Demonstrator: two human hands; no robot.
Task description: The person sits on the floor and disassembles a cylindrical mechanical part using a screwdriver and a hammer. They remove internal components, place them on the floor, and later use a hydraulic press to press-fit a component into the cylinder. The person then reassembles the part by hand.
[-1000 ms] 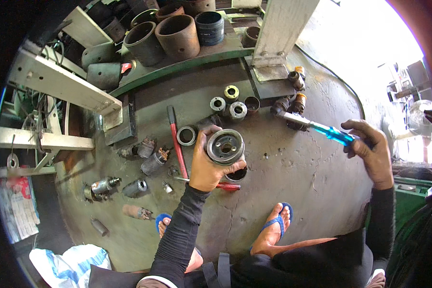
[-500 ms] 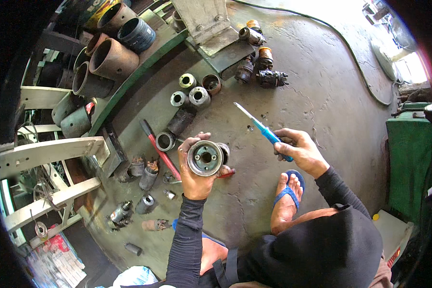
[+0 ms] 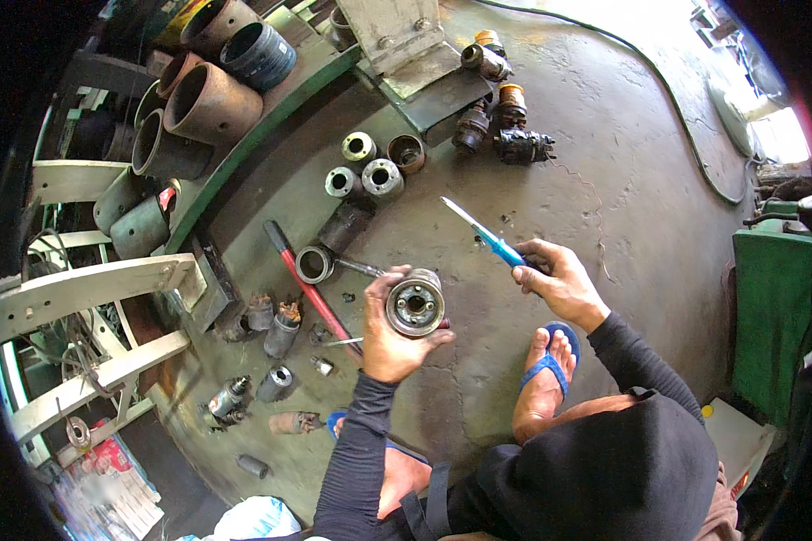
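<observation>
A person is crouching on a stained concrete floor point(image 3: 641, 207). Their left hand point(image 3: 390, 335) is gripping a round metal housing point(image 3: 416, 304), fingers wrapped around its side, open end facing up and showing a dark bore. Their right hand point(image 3: 559, 281) is closed around a blue-handled screwdriver point(image 3: 484, 233), tip pointing away from the housing. Nearby, several hollow metal sleeves point(image 3: 370, 168) are standing open-ended, looking empty. A red-handled tool point(image 3: 309, 290) is lying just left of the held housing.

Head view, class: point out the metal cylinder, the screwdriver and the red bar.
metal cylinder point(image 3: 415, 304), head view, round end face.
screwdriver point(image 3: 499, 245), head view, blue handle.
red bar point(image 3: 314, 296), head view, mid shaft.
</observation>
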